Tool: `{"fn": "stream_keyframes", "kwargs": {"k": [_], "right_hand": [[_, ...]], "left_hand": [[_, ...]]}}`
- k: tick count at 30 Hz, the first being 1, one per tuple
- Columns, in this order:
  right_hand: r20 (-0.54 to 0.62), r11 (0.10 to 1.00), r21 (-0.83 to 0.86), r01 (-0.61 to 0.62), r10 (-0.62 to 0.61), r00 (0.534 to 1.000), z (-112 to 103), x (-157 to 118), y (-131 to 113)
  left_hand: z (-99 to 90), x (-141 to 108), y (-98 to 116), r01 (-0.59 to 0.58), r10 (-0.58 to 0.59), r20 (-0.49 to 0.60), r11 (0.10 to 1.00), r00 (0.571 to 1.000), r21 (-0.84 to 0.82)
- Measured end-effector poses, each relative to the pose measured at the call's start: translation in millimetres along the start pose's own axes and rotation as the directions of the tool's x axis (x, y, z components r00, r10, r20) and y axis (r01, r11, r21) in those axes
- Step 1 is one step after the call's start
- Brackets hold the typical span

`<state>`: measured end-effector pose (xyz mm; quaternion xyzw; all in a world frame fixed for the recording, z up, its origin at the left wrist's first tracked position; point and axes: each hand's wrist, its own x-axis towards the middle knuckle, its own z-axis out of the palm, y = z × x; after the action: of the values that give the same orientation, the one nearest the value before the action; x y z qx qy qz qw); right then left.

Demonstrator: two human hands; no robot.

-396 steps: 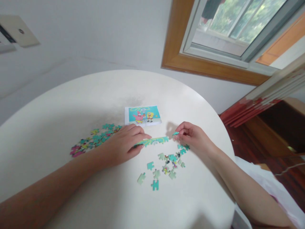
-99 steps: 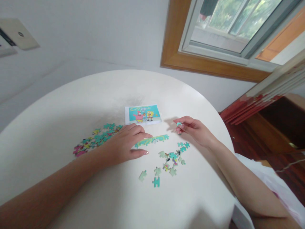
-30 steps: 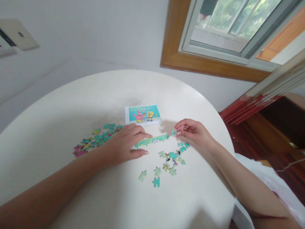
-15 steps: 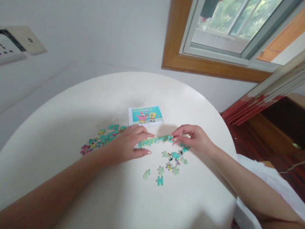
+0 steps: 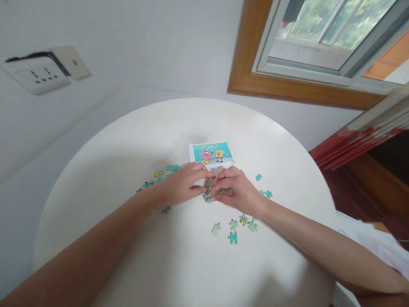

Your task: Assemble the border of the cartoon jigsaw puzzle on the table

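Observation:
Part of a joined strip of jigsaw puzzle pieces [image 5: 209,188] shows between my hands; the rest is hidden under my right hand. My right hand [image 5: 238,191] is closed in a pinch on a teal puzzle piece [image 5: 208,199] at the strip's left end. Opposite it, my left hand [image 5: 182,184] has thumb and index finger apart, the thumb tip by the same end. Just behind the hands lies a picture card [image 5: 212,153] with cartoon figures. A heap of loose pieces [image 5: 159,175] is partly covered by my left hand and forearm.
Loose pale and teal pieces, among them a teal one [image 5: 233,238], lie in front of my right hand. More teal pieces [image 5: 268,194] are to its right. The round white table [image 5: 179,264] stands by a wall with a socket [image 5: 38,74] and a window.
My right hand has moved left from the strip's right end to its left end, close to my left hand. The view has shifted, so the table sits further right.

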<state>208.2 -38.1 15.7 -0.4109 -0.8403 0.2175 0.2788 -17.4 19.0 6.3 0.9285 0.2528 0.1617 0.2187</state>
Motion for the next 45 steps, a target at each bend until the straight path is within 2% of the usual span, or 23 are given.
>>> {"fn": "stream_keyframes", "kwargs": {"k": [12, 19, 29, 36, 45], "right_hand": [[0.001, 0.990, -0.136, -0.031, 0.031, 1.000, 8, -3, 1], [0.072, 0.986, -0.158, 0.053, -0.043, 0.997, -3, -9, -2], [0.136, 0.988, -0.154, 0.003, 0.018, 0.991, 0, -6, -6], [0.122, 0.993, -0.105, -0.051, 0.064, 0.990, 1, -7, -5], [0.129, 0.983, -0.178, -0.040, 0.064, 0.990, 0, -6, -7]], "left_hand": [[-2.1, 0, 5, 0.040, -0.040, 0.015, 0.999, 0.999, -0.024], [-0.9, 0, 5, 0.049, -0.049, 0.014, 0.999, 0.999, -0.013], [-0.5, 0, 4, 0.039, -0.039, 0.002, 0.999, 0.999, -0.023], [-0.1, 0, 4, 0.031, -0.031, 0.003, 0.999, 1.000, -0.019], [0.3, 0, 3, 0.029, -0.029, -0.002, 0.999, 1.000, -0.015]]}}
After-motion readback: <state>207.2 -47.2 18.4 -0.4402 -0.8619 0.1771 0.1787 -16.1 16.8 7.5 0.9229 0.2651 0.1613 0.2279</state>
